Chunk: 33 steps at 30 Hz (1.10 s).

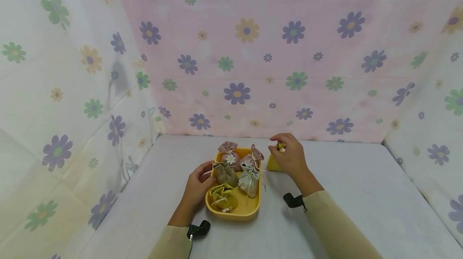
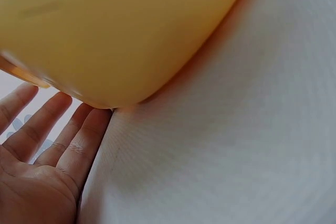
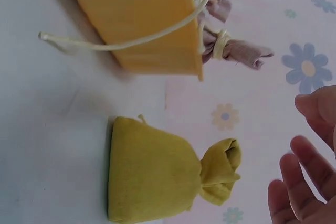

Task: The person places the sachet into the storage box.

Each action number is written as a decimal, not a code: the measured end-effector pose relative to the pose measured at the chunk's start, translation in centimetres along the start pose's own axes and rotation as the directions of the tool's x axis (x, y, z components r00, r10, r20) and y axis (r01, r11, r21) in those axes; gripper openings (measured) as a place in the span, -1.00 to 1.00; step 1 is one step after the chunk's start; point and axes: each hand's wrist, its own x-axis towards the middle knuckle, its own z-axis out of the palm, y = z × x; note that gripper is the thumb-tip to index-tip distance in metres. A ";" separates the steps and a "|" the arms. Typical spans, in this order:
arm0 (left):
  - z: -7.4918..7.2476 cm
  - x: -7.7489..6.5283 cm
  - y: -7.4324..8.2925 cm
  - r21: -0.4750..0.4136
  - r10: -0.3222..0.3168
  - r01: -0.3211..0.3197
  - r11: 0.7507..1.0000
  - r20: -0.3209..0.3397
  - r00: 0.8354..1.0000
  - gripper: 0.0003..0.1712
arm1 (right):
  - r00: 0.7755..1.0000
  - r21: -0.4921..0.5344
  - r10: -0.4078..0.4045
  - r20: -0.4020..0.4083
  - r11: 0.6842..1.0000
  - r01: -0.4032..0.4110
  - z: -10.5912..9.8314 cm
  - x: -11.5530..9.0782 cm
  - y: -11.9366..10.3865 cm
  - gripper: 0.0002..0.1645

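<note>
A yellow tray (image 1: 249,210) holds several small drawstring pouches: a mustard pouch (image 1: 227,199) at the near end, an olive-brown pouch (image 1: 226,175), a pale grey pouch (image 1: 248,184) and two dusty-pink ones at the far end. My left hand (image 1: 198,184) is at the tray's left side, its fairly straight fingers touching the wall in the left wrist view. Another mustard pouch (image 3: 155,174) stands upright on the table, right of the tray. Over it is my right hand (image 1: 289,156), thumb and fingers apart; the right wrist view shows a gap between them and the pouch's gathered top.
The white table (image 1: 347,194) ends at a pink flowered cloth (image 1: 267,70) behind. Flowered cloth also hangs on the left and right. A pale cord (image 3: 142,39) dangles outside the tray's right wall.
</note>
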 end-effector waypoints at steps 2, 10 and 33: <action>0.0 0.0 0.0 -0.005 -0.003 0.003 1.000 0.002 1.000 -0.34 | 0.999 -0.016 0.034 0.000 0.999 -0.034 0.1 0.2 0.4 -0.66; 0.0 0.1 -0.1 -0.011 -0.011 0.011 1.000 0.003 1.000 -0.34 | 0.969 -0.063 0.233 0.085 0.972 -0.228 0.7 0.4 2.2 -0.15; -0.1 0.0 0.0 -0.014 0.002 -0.002 1.000 0.004 1.000 -0.36 | 0.906 0.003 0.399 0.141 0.915 -0.403 2.7 -0.2 4.5 -0.09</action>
